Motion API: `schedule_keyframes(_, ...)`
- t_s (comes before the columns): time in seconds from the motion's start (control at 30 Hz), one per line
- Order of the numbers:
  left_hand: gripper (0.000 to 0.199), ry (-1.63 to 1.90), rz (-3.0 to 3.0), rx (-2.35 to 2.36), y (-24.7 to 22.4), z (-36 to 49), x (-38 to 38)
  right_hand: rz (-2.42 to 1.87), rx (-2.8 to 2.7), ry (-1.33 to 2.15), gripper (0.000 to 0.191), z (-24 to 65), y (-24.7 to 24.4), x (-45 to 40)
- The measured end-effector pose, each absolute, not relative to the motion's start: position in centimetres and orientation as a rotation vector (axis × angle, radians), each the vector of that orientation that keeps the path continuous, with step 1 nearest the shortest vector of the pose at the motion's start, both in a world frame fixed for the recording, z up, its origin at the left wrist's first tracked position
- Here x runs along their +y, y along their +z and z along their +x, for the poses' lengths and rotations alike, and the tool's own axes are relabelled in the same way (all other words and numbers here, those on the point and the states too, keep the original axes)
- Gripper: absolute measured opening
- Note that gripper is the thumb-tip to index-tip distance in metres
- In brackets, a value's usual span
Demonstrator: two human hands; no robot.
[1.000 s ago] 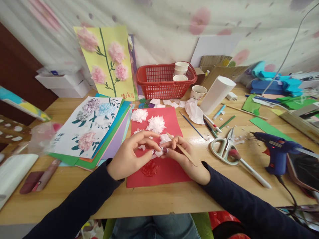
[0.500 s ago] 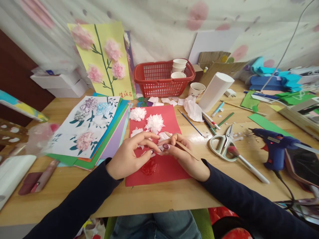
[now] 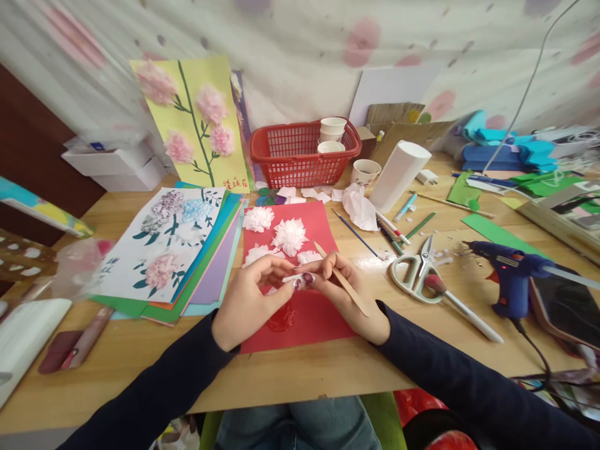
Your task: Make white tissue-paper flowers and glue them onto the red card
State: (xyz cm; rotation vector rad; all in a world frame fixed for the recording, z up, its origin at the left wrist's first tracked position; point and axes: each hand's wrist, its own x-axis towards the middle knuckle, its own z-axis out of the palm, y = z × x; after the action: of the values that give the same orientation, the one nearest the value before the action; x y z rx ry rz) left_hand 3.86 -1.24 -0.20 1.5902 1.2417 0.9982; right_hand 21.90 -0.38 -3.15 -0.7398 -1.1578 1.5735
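My left hand (image 3: 257,297) and my right hand (image 3: 349,300) meet over a red sheet of paper (image 3: 304,331). Between their thumbs and fingertips they pinch a small piece of white tissue paper (image 3: 293,279), partly hidden by the fingers. A flat wooden stick (image 3: 347,284) is also tucked in my right hand, slanting across its fingers. White tissue flowers lie on the red sheet just beyond, one fluffy flower (image 3: 289,236) in full view and others partly covered by my hands. A shiny red glue-like patch (image 3: 282,319) shows below my fingers.
To the right lie scissors (image 3: 415,278), a makeup brush (image 3: 469,312) and a blue glue gun (image 3: 510,275). A paper stack with a flower picture (image 3: 162,244) is on the left. Behind stand a red basket (image 3: 300,165), a paper cup (image 3: 365,173) and a white roll (image 3: 400,175).
My left fingers have curled in and now pinch the white tissue piece together with my right hand. The wooden stick has tilted steeper. The camera view has shifted slightly.
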Motion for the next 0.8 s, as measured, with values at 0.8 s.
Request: schedule_keyframes(0.8, 0.018, 1.191, 2.300, 1.113, 0.28, 3.61, -1.39, -0.777, -1.173, 1.689, 0.041, 21.99, -3.20, -0.49)
